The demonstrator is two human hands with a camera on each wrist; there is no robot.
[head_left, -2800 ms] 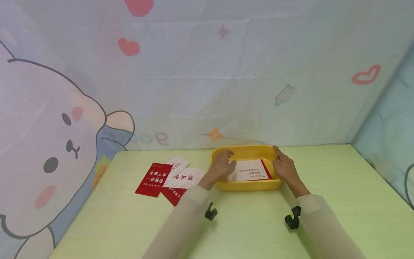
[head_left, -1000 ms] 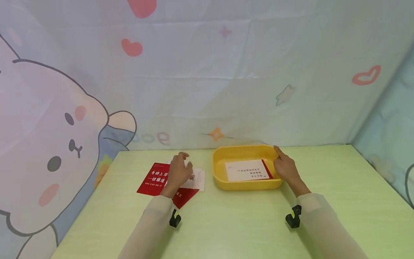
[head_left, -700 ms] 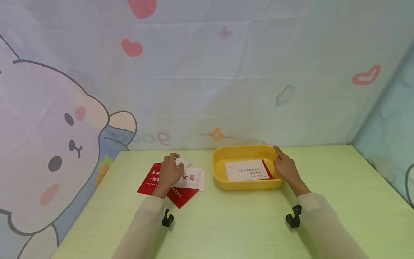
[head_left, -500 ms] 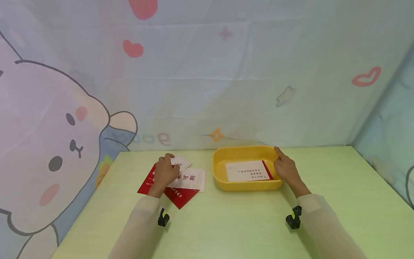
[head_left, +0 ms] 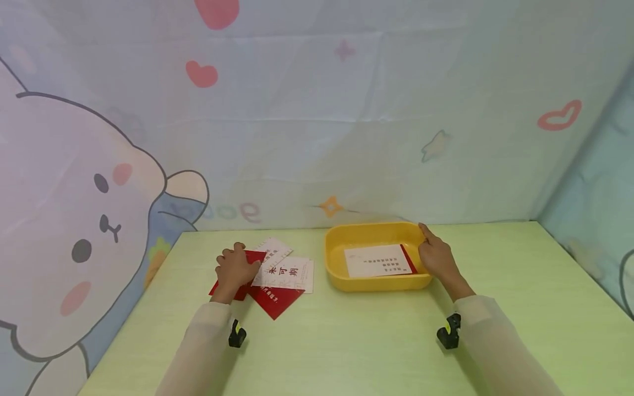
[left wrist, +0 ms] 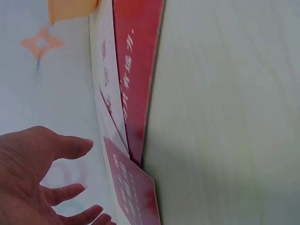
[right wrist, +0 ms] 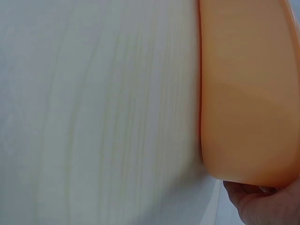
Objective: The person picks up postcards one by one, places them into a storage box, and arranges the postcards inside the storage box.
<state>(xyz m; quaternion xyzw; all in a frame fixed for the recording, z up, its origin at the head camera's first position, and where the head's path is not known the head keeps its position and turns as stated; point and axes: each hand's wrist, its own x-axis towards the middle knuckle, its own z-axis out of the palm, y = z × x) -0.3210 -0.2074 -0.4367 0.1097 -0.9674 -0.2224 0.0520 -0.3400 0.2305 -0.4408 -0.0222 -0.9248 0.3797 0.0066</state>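
Note:
My left hand (head_left: 234,272) is over the leftmost red card (head_left: 256,256), hiding much of it. In the left wrist view its thumb and fingers are spread apart, holding nothing, just off that card. White printed cards (head_left: 284,272) and a second red card (head_left: 276,301) overlap beside it in a loose spread. My right hand (head_left: 437,258) grips the right end of a yellow plastic tray (head_left: 381,284) at its rim. Inside the tray lie a white printed card (head_left: 378,260) and a red one (head_left: 409,257) showing from under it. In the right wrist view the tray's side looks orange.
The light green tabletop (head_left: 342,346) runs back to a pale printed cloth (head_left: 297,110) hanging behind the tray and cards. Black camera mounts (head_left: 237,334) sit at both wrists, below the sleeves. A dark cable (head_left: 625,283) hangs at the far right edge.
My left hand has moved from over the tray leftward across the white cards to the leftmost red card, its fingers spreading. My right hand has stayed on the tray.

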